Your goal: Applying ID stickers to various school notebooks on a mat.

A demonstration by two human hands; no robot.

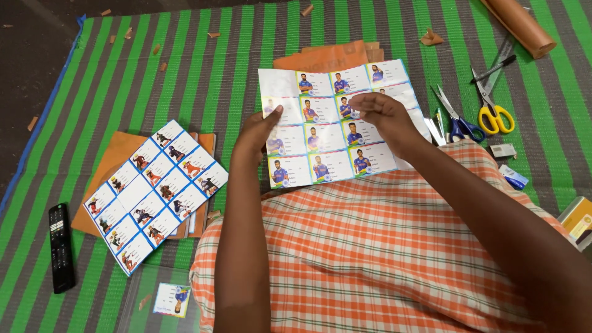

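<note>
I hold a sheet of picture label stickers (327,132) above my lap, which is covered by an orange checked cloth (370,246). My left hand (258,132) grips the sheet's left edge, thumb on top. My right hand (382,114) pinches at a sticker in the sheet's upper right part, fingers closed on it. One corner cell at the top left of the sheet is blank.
A second sticker sheet (154,191) lies on brown-covered books at left, beside a black remote (60,246). A single sticker (172,300) lies on a clear cover near me. Blue scissors (456,120), yellow scissors (490,102), a brown paper roll (518,24) and small boxes sit at right on the striped mat (203,74).
</note>
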